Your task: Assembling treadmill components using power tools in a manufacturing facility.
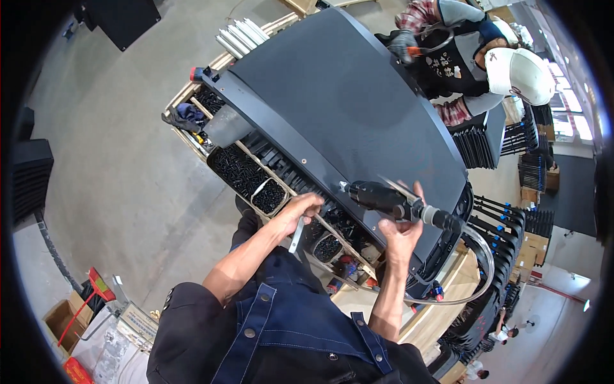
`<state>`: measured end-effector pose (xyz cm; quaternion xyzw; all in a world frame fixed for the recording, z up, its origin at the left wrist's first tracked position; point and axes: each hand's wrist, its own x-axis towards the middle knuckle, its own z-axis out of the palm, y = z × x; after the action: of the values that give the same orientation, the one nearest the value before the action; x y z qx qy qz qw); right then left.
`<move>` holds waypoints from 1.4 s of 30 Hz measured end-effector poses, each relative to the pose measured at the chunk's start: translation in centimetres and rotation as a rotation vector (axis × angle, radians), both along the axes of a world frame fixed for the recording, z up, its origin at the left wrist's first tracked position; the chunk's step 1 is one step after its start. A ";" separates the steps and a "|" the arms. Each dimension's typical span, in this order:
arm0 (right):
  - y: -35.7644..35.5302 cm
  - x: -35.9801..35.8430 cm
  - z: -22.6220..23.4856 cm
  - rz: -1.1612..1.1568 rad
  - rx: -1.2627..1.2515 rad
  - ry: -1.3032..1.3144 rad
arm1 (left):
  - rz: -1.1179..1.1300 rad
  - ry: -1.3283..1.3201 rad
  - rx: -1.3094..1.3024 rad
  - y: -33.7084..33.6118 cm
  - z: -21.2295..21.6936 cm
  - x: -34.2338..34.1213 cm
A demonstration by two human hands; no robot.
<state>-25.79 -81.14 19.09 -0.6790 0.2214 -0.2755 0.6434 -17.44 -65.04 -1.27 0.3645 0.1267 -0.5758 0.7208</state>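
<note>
My right hand [401, 235] grips a black pneumatic screwdriver [376, 196] near its hose end. The tool lies level just over the dark grey panel [364, 109], its silver tip pointing left; I cannot tell whether it touches. A clear air hose [491, 269] curves from its back end down to the right. My left hand [300, 212] is closed, fingers curled, at the panel's near edge above the parts bins. From it a flat metal strip [297, 235] with a hole at its end hangs down toward me. The left fingertips are partly blurred.
Bins of black screws [233, 171] and small black parts [270, 197] line the wooden bench's near side. Across the panel a co-worker in a white cap [518, 73] holds an orange-and-black tool. White tubes [243, 37] lie at the far left; stacked black frames [495, 237] stand right.
</note>
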 end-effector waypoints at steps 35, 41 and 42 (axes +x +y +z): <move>0.0 7.1 -4.9 0.234 -0.145 -0.191 | 0.280 -0.221 -0.266 -6.9 -5.9 1.4; -0.5 7.1 -5.5 0.300 -0.149 -0.236 | 0.544 -0.345 -0.298 -7.7 -3.8 1.9; -0.5 7.1 -5.5 0.320 -0.162 -0.230 | 0.544 -0.342 -0.298 -7.6 -4.0 1.9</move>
<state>-18.64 -81.66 13.61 -0.7192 0.0130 -0.2623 0.6432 -15.54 -72.66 -5.23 0.2993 0.0111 -0.3056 0.9038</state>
